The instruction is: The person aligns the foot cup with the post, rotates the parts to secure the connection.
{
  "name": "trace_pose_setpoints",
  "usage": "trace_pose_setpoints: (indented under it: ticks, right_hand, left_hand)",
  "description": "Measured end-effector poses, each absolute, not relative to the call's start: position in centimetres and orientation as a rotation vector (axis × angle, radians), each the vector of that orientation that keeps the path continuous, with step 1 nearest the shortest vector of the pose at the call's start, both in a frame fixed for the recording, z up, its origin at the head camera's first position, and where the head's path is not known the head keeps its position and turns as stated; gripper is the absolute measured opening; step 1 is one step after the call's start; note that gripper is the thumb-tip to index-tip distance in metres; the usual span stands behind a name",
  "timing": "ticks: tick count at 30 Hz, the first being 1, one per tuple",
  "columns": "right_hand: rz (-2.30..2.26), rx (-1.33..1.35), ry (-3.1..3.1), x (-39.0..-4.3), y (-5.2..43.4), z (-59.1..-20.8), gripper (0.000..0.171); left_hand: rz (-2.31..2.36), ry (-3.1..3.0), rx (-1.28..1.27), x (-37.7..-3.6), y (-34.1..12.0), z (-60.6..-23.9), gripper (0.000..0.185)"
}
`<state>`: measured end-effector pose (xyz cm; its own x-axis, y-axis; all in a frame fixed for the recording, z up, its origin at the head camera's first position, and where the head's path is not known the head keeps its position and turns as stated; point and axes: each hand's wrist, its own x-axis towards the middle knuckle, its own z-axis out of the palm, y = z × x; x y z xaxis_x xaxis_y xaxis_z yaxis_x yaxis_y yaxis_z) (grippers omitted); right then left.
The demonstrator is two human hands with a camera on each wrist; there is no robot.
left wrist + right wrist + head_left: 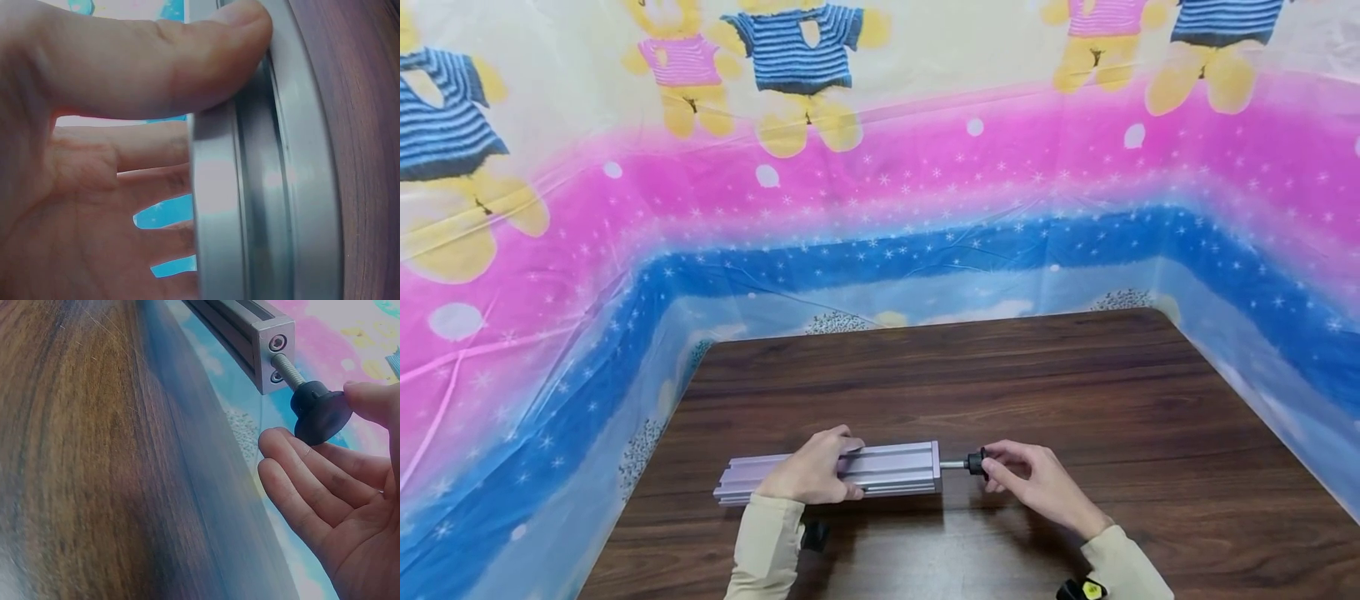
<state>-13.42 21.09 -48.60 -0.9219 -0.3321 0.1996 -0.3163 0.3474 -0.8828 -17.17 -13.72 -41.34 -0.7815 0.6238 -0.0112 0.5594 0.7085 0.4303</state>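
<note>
A length of silver aluminium profile (891, 468) with grooves along its sides lies crosswise at the front of the table. Over its left half, my left hand (808, 471) grips it, the thumb on the near side and the fingers reaching across to the far side. An end plate (267, 353) with two socket screws closes the profile's right end. From that plate sticks out a threaded rod (287, 372), tipped by a black levelling foot (322, 412). My right hand (1037, 479) pinches the foot's rim between thumb and fingers.
The dark wood-grain table (962, 375) has rounded far corners. Behind and beside it hangs a pink and blue sheet (925, 167) printed with bears. Black wrist straps show at both sleeves (767, 542).
</note>
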Motion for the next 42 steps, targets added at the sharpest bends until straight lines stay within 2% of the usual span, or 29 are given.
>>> trace_pose_setpoints:
  ticks: [11, 19, 35, 42]
  right_hand:
    - [-1.666, -0.63, 2.594, -13.2, 20.8, -49.4, 0.036]
    - [-1.781, -0.829, 2.616, -13.2, 21.0, -49.9, 0.055]
    - [-1.678, -0.703, 2.64, -13.1, 21.2, -49.0, 0.035]
    - [-1.734, -0.619, 2.54, -13.1, 21.2, -48.9, 0.037]
  left_hand:
    - [0.658, 2.743, 0.879, -16.9, -13.8, -41.6, 0.065]
    - [0.652, 2.742, 0.851, -16.9, -13.6, -41.3, 0.066]
    - [0.644, 2.75, 0.93, -16.9, -13.5, -41.3, 0.064]
    - [0.647, 2.765, 0.954, -16.8, -13.5, -41.4, 0.063]
